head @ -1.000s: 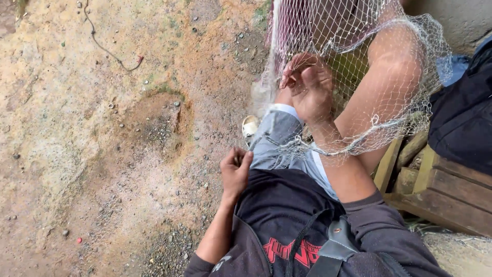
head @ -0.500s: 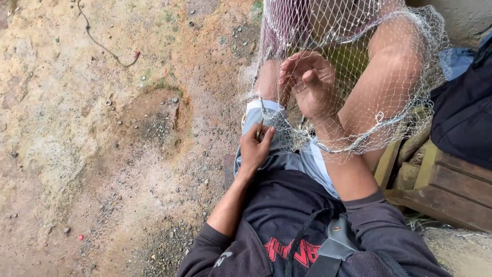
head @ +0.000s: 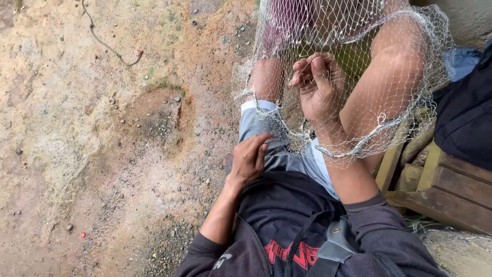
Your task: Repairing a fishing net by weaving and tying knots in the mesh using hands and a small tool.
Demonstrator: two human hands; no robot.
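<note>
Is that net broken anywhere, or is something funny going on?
No tear shows in the white fishing net. The odd bit is that it is draped over the person's knees, with the right hand underneath its mesh. The left hand rests on the grey shorts.

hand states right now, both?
Left hand: loosely curled on the grey shorts at the net edge; grip cannot be told.
Right hand: raised inside the net, fingers pinched on mesh.

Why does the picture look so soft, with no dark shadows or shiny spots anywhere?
In the head view the light is flat and even, so the dirt ground shows no hard shadows or glare. The right hand under the white net looks sharp, and so does the left hand. The net's top edge looks a little hazy.
</note>
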